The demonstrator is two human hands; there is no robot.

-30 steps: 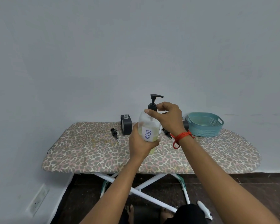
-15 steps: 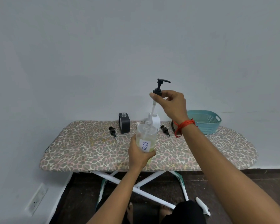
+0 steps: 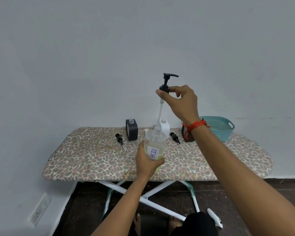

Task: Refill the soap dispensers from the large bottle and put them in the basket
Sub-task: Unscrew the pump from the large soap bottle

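My left hand (image 3: 147, 162) grips the large clear bottle (image 3: 154, 145), which holds yellowish soap and bears a "DISH" label. Its neck stands uncapped. My right hand (image 3: 179, 101) pinches the black pump head (image 3: 166, 83) and holds it high above the bottle, the clear dip tube still reaching down to the neck. On the board behind stand a black square dispenser (image 3: 131, 129), a white dispenser (image 3: 165, 127) and a dark dispenser (image 3: 186, 133) half hidden by my wrist. Two loose black pumps (image 3: 120, 138) (image 3: 174, 137) lie beside them. The teal basket (image 3: 219, 127) sits at the back right.
Everything rests on a leopard-print ironing board (image 3: 95, 159) against a grey wall. Its white crossed legs (image 3: 143, 198) stand on a dark floor. A wall socket (image 3: 39, 212) is low on the left. My feet show under the board.
My right hand unscrewed the pump and lifted it straight up out of the large bottle, drawing the dip tube nearly out. My left hand lowered the bottle slightly.
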